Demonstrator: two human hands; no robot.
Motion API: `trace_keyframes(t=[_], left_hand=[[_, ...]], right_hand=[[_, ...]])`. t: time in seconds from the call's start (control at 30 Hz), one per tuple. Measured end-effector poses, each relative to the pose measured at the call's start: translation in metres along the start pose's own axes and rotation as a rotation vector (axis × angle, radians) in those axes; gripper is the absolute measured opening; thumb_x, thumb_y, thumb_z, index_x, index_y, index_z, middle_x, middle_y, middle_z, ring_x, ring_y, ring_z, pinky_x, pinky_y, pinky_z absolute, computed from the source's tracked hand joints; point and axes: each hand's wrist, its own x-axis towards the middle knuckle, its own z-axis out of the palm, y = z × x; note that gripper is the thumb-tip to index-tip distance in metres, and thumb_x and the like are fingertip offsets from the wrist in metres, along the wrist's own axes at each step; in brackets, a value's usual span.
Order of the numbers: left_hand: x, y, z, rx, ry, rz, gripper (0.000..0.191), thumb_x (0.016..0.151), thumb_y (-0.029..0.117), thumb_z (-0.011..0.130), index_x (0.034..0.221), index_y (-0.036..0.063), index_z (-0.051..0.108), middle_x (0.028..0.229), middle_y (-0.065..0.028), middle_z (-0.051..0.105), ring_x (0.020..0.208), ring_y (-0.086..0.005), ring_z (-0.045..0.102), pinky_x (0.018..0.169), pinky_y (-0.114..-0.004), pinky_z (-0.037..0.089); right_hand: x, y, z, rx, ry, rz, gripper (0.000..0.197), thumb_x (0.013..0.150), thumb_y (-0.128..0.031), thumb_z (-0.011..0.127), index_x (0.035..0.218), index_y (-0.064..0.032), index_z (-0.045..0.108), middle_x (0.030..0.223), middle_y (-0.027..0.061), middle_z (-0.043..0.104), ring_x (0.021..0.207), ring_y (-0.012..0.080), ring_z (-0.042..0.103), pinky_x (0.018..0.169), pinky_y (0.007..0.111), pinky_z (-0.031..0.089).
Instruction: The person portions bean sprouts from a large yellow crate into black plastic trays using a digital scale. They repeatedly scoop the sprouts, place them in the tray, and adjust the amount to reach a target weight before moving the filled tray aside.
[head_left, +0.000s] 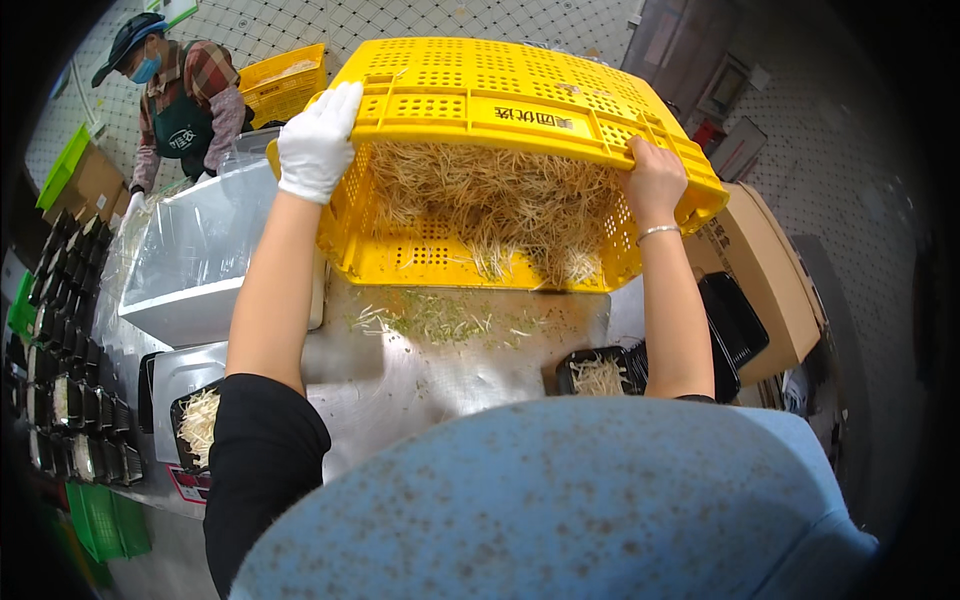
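Observation:
A yellow perforated plastic crate (435, 116) is tilted over the metal table, its open side facing me. Light-brown, thin, root-like strands (502, 195) lie massed inside it, with paler shoots near its lower rim. My left hand (319, 142), in a white glove, grips the crate's upper left edge. The upper right edge is held by my bare right hand (654, 180), which has a bracelet at the wrist. White and green plant scraps (442, 322) are scattered on the metal just below the crate. Writing shows on the crate's side.
A white foam box (187, 304) under clear film stands left, beyond a black tray of pale sprouts (196, 427). Another tray of sprouts (598, 376) and a cardboard box (780, 300) are right. Packed black trays (71, 397) line the far left. A co-worker (180, 112) stands upper left.

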Motion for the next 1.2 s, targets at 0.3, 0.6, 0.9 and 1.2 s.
trace_keyframes(t=[0.3, 0.6, 0.9, 1.2], left_hand=[[-0.038, 0.063, -0.116, -0.1, -0.023, -0.123, 0.057, 0.066, -0.004, 0.052, 0.122, 0.0063, 0.054, 0.117, -0.0119, 0.058, 0.107, -0.027, 0.056, 0.091, -0.034, 0.045], [-0.045, 0.098, -0.17, -0.072, -0.273, -0.303, 0.07, 0.067, -0.006, 0.053, 0.133, 0.0178, 0.045, 0.129, -0.0113, 0.048, 0.118, -0.0284, 0.045, 0.101, -0.035, 0.035], [-0.046, 0.11, -0.174, -0.026, -0.307, -0.305, 0.062, 0.069, 0.004, 0.061, 0.129, 0.0136, 0.05, 0.128, -0.0103, 0.047, 0.116, -0.0278, 0.045, 0.096, -0.034, 0.039], [-0.043, 0.127, -0.188, -0.076, -0.405, -0.371, 0.069, 0.06, -0.01, 0.053, 0.126, 0.0084, 0.052, 0.127, -0.0093, 0.045, 0.12, -0.0293, 0.038, 0.099, -0.033, 0.037]], right_hand=[[-0.091, -0.013, -0.161, 0.136, -0.059, 0.114, 0.048, 0.069, -0.008, 0.069, 0.114, -0.0054, 0.053, 0.116, 0.0144, 0.054, 0.109, 0.0328, 0.05, 0.093, 0.039, 0.039], [-0.203, -0.05, -0.266, 0.25, -0.515, 0.334, 0.051, 0.065, -0.026, 0.074, 0.103, 0.0, 0.055, 0.099, 0.0154, 0.058, 0.091, 0.0324, 0.053, 0.082, 0.04, 0.04], [-0.249, -0.085, -0.252, 0.136, -0.916, 0.302, 0.05, 0.063, -0.03, 0.074, 0.103, -0.0051, 0.055, 0.098, 0.0151, 0.056, 0.1, 0.0291, 0.05, 0.089, 0.043, 0.033], [-0.187, 0.04, -0.263, -0.374, -0.535, 0.431, 0.027, 0.075, -0.02, 0.067, 0.096, -0.0068, 0.057, 0.088, 0.0083, 0.057, 0.082, 0.0251, 0.055, 0.076, 0.038, 0.042]])
